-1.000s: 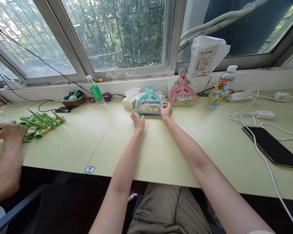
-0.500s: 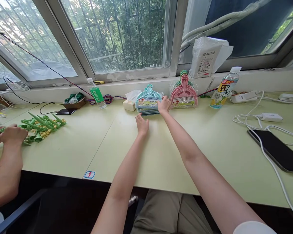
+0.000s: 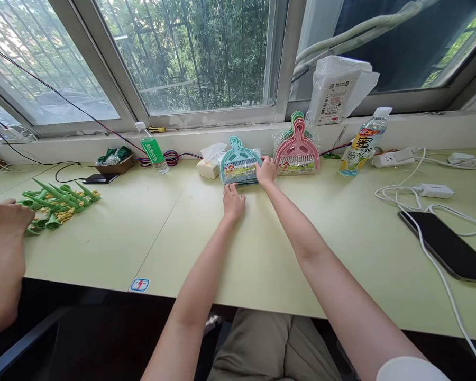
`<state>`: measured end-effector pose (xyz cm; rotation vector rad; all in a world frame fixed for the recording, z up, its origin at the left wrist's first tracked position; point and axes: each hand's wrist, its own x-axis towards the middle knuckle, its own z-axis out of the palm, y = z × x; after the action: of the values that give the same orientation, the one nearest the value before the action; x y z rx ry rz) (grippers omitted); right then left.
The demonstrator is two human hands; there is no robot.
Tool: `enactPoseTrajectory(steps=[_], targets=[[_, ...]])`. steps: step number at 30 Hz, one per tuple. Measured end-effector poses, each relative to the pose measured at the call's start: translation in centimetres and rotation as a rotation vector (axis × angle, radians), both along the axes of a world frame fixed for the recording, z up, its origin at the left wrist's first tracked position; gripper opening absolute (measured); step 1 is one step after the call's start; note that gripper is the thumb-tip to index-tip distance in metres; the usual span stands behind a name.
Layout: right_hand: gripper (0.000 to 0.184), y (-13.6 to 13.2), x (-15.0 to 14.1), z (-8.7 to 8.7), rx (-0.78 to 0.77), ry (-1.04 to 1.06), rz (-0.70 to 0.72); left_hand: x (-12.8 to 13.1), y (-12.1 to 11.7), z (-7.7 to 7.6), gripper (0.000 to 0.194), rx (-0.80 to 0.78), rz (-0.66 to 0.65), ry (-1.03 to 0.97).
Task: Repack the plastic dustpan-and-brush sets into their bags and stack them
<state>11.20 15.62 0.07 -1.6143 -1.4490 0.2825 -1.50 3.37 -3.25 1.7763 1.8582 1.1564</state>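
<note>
A stack of blue mini dustpan and brush sets (image 3: 241, 162), wrapped in clear plastic, leans at the back of the table. My right hand (image 3: 266, 172) grips its right edge, fingers curled behind and partly hidden. At the lower front edge, my left hand (image 3: 233, 202) touches the stack with its fingertips, fingers and thumb apart. Just right of my right hand stands another wrapped stack, with a pink dustpan and brush set (image 3: 298, 151) in front and green ones behind it.
Behind the blue stack is a tissue pack (image 3: 209, 165). Bottles (image 3: 153, 149) (image 3: 365, 142) stand on both sides. At right lie a phone (image 3: 448, 246) and white cables. To the left, a co-worker's hand (image 3: 11, 216) is beside a green and yellow plastic pile (image 3: 59, 206).
The blue stack's lower layers have been pushed in, so its edges line up more closely. My left hand has shifted slightly right and up against it; my right hand stays at its side.
</note>
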Motion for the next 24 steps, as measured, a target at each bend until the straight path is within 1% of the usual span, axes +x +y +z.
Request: enactPoseTrajectory(steps=[4,7,10,12,16,18,21,22,24], targets=[[0.032,-0.9,-0.4,-0.3,0.021,-0.032,-0.049,0.0,0.0,-0.1,0.047,0.009,-0.002,0.01],[0.034,-1.8,-0.5,-1.2,0.046,-0.086,-0.081,0.0,-0.1,0.2,0.045,0.008,0.035,0.017],[0.037,-2.6,-0.2,-2.3,0.062,-0.131,-0.077,0.0,-0.2,0.7,0.033,0.026,0.063,0.032],[0.04,-3.1,0.0,-2.9,0.065,-0.147,-0.068,0.1,-0.2,0.9,0.025,0.047,0.054,0.071],[0.045,-3.9,0.5,-3.4,0.058,-0.152,-0.023,0.4,-0.3,1.0,0.02,0.06,0.03,0.201],[0.047,-4.3,0.9,-3.5,0.091,-0.147,0.003,0.5,-0.3,0.9,0.019,0.037,0.016,0.245],[0.048,-3.9,2.4,-3.4,0.177,-0.112,-0.001,0.6,-0.4,0.7,0.018,-0.017,-0.025,0.299],[0.048,-3.4,3.4,-3.3,0.199,-0.097,-0.033,0.7,-0.5,0.6,0.018,-0.03,-0.041,0.322],[0.047,-2.1,6.3,-3.2,0.213,-0.075,-0.158,0.7,-0.6,0.6,0.018,-0.041,-0.063,0.369]])
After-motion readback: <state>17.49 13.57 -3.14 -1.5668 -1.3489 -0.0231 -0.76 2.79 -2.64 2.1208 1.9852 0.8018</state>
